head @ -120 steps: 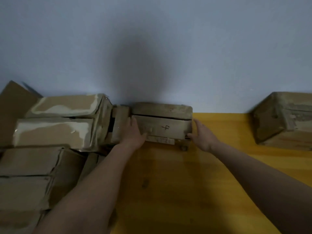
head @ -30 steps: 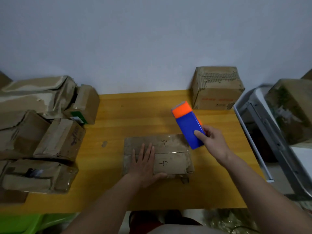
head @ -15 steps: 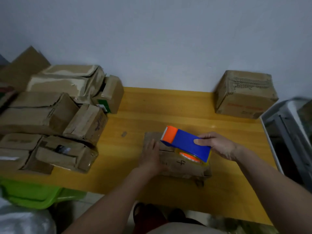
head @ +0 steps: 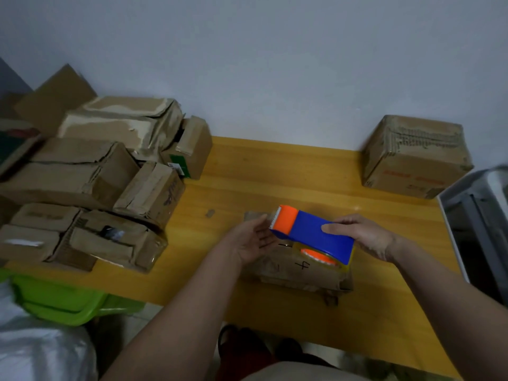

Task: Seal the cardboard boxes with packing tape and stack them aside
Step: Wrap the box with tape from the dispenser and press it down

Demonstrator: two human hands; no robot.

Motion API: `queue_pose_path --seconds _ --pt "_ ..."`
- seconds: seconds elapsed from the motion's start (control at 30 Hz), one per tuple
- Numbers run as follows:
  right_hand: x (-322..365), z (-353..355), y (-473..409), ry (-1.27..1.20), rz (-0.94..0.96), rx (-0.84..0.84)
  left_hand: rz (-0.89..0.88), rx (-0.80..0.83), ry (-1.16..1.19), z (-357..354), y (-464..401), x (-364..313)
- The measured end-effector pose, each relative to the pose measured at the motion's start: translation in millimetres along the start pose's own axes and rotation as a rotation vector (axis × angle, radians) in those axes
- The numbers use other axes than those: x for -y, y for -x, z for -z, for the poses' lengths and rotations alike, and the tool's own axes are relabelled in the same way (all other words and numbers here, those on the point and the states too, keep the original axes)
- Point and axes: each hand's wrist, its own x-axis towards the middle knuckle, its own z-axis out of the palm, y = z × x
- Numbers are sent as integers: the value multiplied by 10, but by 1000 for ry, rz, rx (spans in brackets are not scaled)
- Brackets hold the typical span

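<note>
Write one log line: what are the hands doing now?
right hand: grips tape dispenser | left hand: open at its orange end | box marked 4: under dispenser, on table

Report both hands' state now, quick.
Left hand: open, fingers relaxed beside the orange end of the tape dispenser, gripping nothing.
Right hand: holding the tape dispenser over the box marked 4.

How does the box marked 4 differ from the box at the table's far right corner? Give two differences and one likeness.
The box marked 4 lies low and flat near the front edge of the table; the far right box stands taller against the wall. The marked box sits under the tape dispenser and both hands; the far box is untouched. Both are worn brown cardboard.
</note>
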Motion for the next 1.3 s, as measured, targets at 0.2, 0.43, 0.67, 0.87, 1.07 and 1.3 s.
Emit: queue_pose_path --seconds 0.2,0.43,0.67,0.87,1.07,1.3 --pt "97 -178 -80 131 16 -62 -29 -216 -61 -114 -83 82" --pt "107 13 -91 385 -22 -59 -188 -505 -16 261 -126 187" --pt "192 -235 -261 479 7 -128 -346 -738 -169 397 -123 133" --pt "261 -365 -351 569 -8 -168 -375 -789 -206 463 -191 161" --pt "302 -460 -421 641 -30 -190 -344 -824 -265 533 -316 190" --pt "287 -469 -442 649 -54 -192 -367 -758 -478 604 -433 343"
